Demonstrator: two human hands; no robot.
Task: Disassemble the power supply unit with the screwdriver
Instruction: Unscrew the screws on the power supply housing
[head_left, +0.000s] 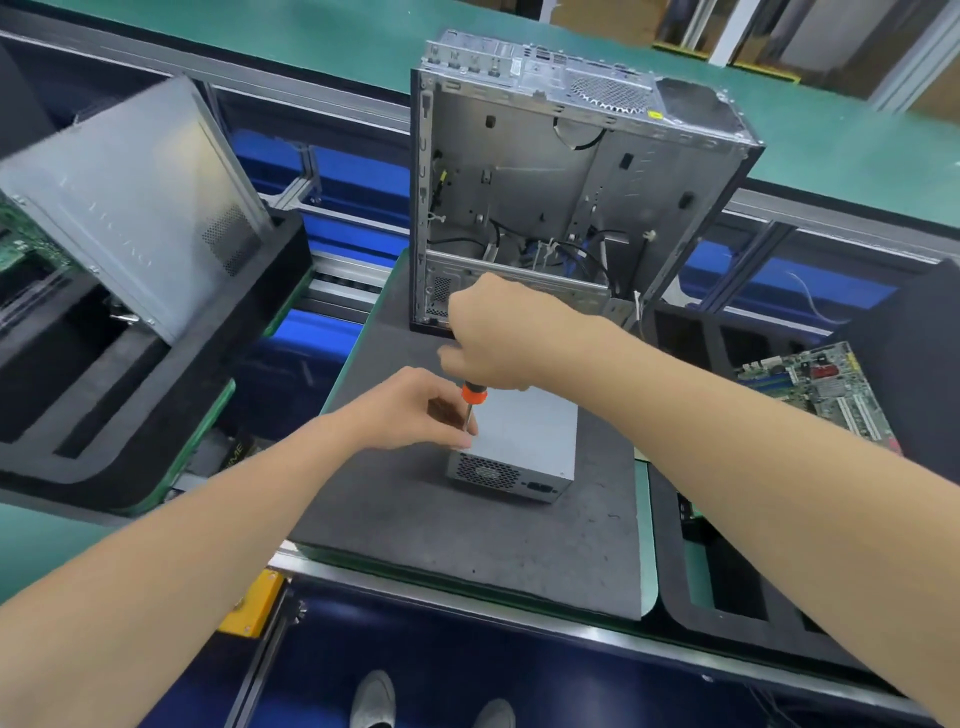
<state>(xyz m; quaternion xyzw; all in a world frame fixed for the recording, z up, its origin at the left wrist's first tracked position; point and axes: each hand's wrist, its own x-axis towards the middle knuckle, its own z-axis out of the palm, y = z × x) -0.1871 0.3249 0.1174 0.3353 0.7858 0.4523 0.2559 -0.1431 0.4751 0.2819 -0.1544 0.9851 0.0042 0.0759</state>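
Screw-loosening on the cover, by the look of it, with the lid still on and nothing lifted off. Pinching low on the steel shaft of the screwdriver (469, 415) with the left fingertips (460, 437), steadying the tip just beneath them at the near left top corner of the power supply unit (524, 436). Gripping the black-and-orange handle directly above those fingertips with the right hand (493, 343): knuckles up, wrist bent downward, forearm reaching in from the right. Curled left hand (410, 410) off to the left of the shaft, forearm stretched in from the lower left. Below the fingers, grey unit lying flat on the dark foam mat (467, 545), fan grille and socket facing near. Beyond the hands, open computer case (545, 171), upright. Screw head hidden under the fingers. Likely next: press down, keep the shaft plumb, turn counter-clockwise, and catch the screw before any rolling.
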